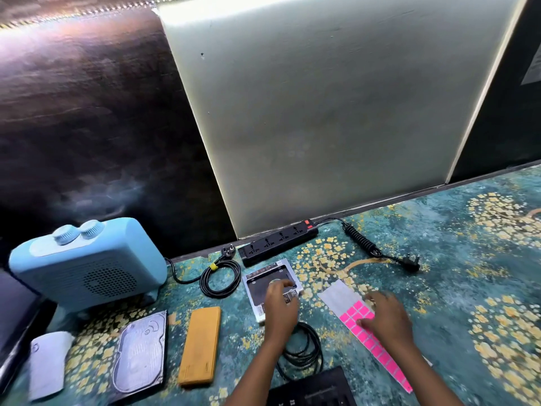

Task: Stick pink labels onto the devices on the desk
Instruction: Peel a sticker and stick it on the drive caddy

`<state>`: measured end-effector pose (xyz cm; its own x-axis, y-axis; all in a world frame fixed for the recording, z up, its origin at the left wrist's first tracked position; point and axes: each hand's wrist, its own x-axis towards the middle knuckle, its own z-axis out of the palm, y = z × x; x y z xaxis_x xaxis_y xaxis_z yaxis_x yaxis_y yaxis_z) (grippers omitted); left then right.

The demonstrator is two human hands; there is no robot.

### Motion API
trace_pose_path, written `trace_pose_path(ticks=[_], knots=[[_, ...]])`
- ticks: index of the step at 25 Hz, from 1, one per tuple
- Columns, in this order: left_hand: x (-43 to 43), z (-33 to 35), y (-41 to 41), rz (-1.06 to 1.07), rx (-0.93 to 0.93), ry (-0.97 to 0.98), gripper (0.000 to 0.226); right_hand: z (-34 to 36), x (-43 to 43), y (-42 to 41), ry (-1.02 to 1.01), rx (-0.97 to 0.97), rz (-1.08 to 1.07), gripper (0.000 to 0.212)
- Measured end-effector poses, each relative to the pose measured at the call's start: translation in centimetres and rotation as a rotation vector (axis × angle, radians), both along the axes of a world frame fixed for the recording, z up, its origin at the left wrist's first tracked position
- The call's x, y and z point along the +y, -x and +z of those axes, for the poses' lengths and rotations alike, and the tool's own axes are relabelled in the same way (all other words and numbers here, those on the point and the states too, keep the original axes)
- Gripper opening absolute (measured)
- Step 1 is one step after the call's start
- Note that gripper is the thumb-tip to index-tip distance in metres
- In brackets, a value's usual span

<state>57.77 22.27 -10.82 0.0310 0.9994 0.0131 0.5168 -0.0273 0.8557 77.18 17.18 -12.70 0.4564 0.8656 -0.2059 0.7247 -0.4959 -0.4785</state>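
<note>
A sheet of pink labels (369, 332) lies on the patterned desk, its far part bare grey backing. My right hand (386, 313) rests on the sheet, fingers spread over the pink squares; it is blurred. My left hand (280, 303) lies on a silver drive caddy (261, 284), fingertips pressing its middle. Other devices sit around: a blue fan heater (87, 263), a black power strip (278, 243), a hard drive (140, 351), an orange power bank (200, 345) and a grey mouse-like device (48, 363).
The heater's coiled black cable (221, 278) lies left of the caddy. Another cable coil (304, 347) sits under my left wrist. A black keyboard (314, 389) is at the near edge. A dark screen edge (14, 312) is at far left. The wall stands behind.
</note>
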Motion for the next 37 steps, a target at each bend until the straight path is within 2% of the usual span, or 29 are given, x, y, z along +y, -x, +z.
trace_pose_path(ticks=[3, 6, 8, 10, 11, 12, 13, 16, 19, 21, 23, 27, 32, 35, 37], knots=[[-1.6, 0.4, -1.0, -0.045, -0.065, 0.024, 0.024, 0.2, -1.0, -0.4, -0.042, 0.17, -0.009, 0.05], [-2.4, 0.5, -2.0, -0.045, -0.162, 0.141, 0.032, 1.7, -1.6, -0.1, -0.157, 0.381, 0.053, 0.042], [-2.6, 0.7, -2.6, -0.014, -0.374, 0.337, 0.051, 3.3, -2.0, 0.8, -0.224, 0.526, 0.109, 0.037], [-2.7, 1.2, -3.1, 0.007, -0.688, 0.549, 0.059, 4.4, -2.4, 1.8, -0.25, 0.622, 0.153, 0.035], [-2.7, 1.6, -3.1, 0.009, -0.806, 0.604, 0.061, 4.8, -2.6, 2.1, -0.278, 0.633, 0.167, 0.036], [-2.6, 1.8, -3.0, 0.0, -0.836, 0.627, 0.068, 5.0, -2.9, 2.4, -0.331, 0.6, 0.172, 0.036], [-2.5, 2.0, -2.9, -0.009, -0.843, 0.624, 0.071, 5.2, -3.0, 2.5, -0.408, 0.52, 0.178, 0.036], [-2.9, 2.7, -2.4, 0.005, -0.809, 0.626, 0.046, 5.5, -3.1, 3.1, -0.653, 0.281, 0.255, 0.035], [-3.0, 3.6, -2.0, -0.047, -0.838, 0.661, 0.024, 5.4, -2.6, 3.5, -0.694, 0.16, 0.372, 0.013], [-3.1, 4.1, -1.9, -0.047, -0.836, 0.676, 0.01, 5.2, -2.4, 3.5, -0.704, 0.114, 0.393, 0.025], [-3.2, 4.5, -1.8, -0.005, -0.834, 0.737, 0.009, 5.2, -2.3, 3.8, -0.741, 0.053, 0.41, 0.031], [-3.4, 5.0, -1.9, 0.022, -0.851, 0.908, 0.016, 5.3, -2.5, 3.9, -0.812, -0.008, 0.429, 0.027], [-3.7, 5.2, -2.2, 0.048, -0.887, 0.968, 0.016, 5.4, -2.8, 3.5, -0.896, 0.006, 0.46, 0.019], [-3.2, 5.0, -2.3, 0.085, -0.916, 0.945, 0.017, 5.8, -2.7, 3.8, -0.895, 0.257, 0.39, 0.008], [-2.7, 4.6, -2.3, 0.086, -0.91, 0.891, 0.017, 6.0, -2.5, 3.7, -0.806, 0.478, 0.274, 0.028]])
